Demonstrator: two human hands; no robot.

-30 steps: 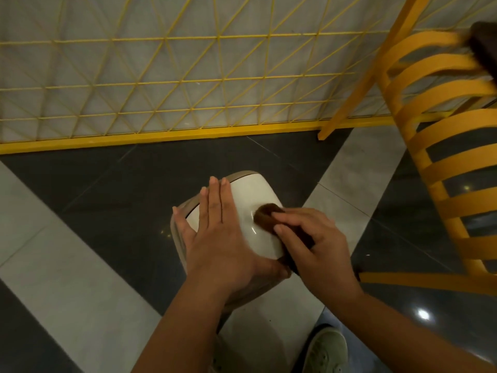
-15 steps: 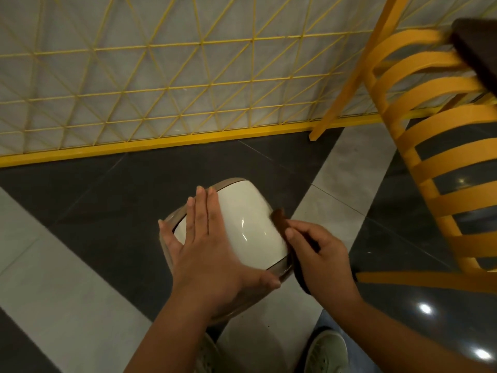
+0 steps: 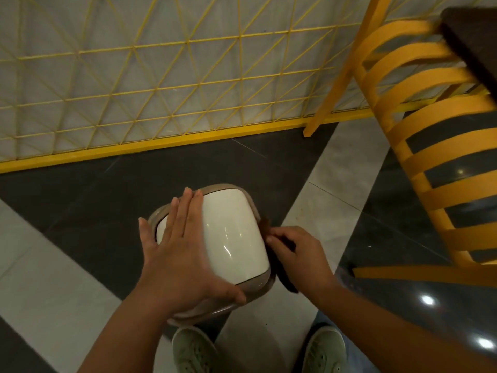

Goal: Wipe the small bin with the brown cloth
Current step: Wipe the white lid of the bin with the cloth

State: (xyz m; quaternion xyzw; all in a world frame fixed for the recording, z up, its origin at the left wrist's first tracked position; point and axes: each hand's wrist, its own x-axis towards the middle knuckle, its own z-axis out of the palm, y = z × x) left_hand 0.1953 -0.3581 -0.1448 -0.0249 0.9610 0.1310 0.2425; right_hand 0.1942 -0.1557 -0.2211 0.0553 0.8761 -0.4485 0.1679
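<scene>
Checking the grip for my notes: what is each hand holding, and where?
The right hand pinches the brown cloth near its upper end, against the small bin's right edge. The left hand grasps nothing, lying flat on the lid.

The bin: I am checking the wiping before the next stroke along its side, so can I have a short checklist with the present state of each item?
1. Left hand flat on the bin lid, steadying it: ok.
2. Right hand holds the brown cloth: ok.
3. Cloth against the bin's right side: ok, it sits at the rim edge.
4. Bin standing on the floor: ok, though its base is hidden.
5. Yellow chair apart from the right arm: ok.
6. Side already clean: cannot tell.
</scene>
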